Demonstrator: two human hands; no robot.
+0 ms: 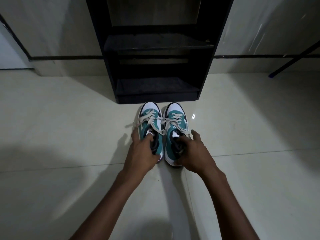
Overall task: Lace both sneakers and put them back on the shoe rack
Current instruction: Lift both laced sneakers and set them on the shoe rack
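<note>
Two teal, white and navy sneakers stand side by side on the tiled floor, toes toward the black shoe rack (155, 47). My left hand (141, 151) grips the heel and collar of the left sneaker (149, 116), thumb inside its opening. My right hand (194, 151) holds the heel and collar of the right sneaker (176, 118) the same way. White laces (147, 118) run loosely through the lower eyelets, and their ends trail over the sides of both shoes. The rack's shelves hold nothing that I can see.
The rack stands against a pale wall with a dark baseboard strip (65, 58). A dark slanted leg with a blue foot (277, 71) rests on the floor at the right. Glossy light tiles (69, 135) spread on both sides of the shoes.
</note>
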